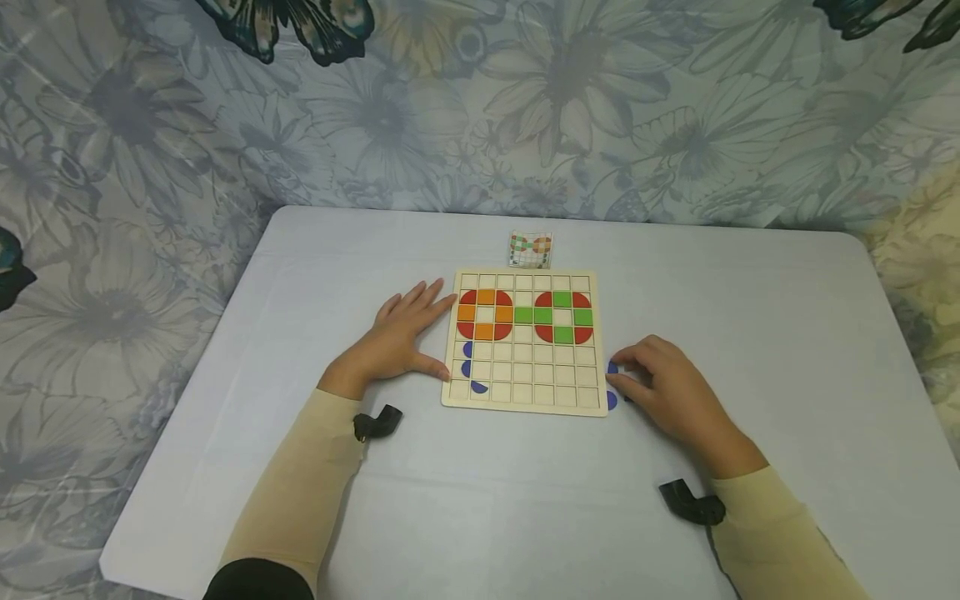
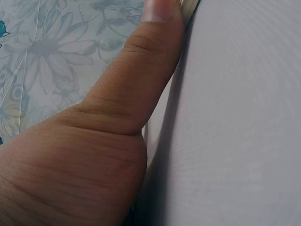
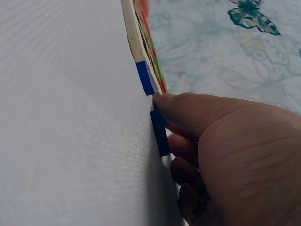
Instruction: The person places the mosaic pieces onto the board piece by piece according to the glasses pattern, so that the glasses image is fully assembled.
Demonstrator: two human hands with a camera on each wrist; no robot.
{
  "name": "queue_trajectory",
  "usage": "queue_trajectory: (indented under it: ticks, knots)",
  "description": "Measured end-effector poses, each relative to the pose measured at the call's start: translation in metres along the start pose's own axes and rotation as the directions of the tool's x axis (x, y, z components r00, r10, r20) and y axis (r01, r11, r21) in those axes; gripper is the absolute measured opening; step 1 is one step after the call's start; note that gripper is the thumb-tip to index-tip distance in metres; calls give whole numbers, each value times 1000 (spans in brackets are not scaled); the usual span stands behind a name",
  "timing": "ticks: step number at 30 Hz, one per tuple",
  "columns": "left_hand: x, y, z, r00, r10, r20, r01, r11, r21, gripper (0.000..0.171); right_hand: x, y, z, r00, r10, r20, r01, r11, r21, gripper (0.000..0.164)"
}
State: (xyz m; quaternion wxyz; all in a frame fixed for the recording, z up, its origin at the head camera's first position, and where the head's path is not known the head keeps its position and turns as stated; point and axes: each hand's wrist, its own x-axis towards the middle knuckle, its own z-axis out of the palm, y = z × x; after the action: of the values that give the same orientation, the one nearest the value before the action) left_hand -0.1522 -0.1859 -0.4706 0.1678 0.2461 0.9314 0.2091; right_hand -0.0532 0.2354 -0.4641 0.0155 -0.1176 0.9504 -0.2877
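A square wooden grid board lies on the table. Red quarter-round, orange square and green square pieces fill two ring patterns in its upper rows. Blue half-round pieces sit in its lower left cells. My left hand is spread with straight fingers, its index finger and thumb touching the board's left edge. Beside the right edge, my right hand pinches a blue piece between thumb and index finger. Another blue piece lies just below it; in the right wrist view a blue piece stands near the curled fingers.
A small pattern card lies behind the board, showing a similar coloured grid. The white table ends at a floral cloth backdrop. Black wrist cameras are strapped over both sleeves.
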Motion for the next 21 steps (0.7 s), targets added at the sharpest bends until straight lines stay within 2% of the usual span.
queue_trajectory:
  ticks: [11, 17, 21]
  knots:
    - [1, -1, 0, 1000, -6, -3, 6, 1000, -1, 133, -1, 0, 1, 1000, 3, -28, -4, 1000, -23, 24]
    - [0, 0, 0, 1000, -8, -4, 8, 1000, -7, 132, 0, 2, 2, 997, 10, -71, -10, 1000, 9, 23]
    - [-1, 0, -1, 1000, -3, -5, 3, 1000, -9, 132, 3, 0, 1, 996, -24, -92, 28, 999, 43, 20]
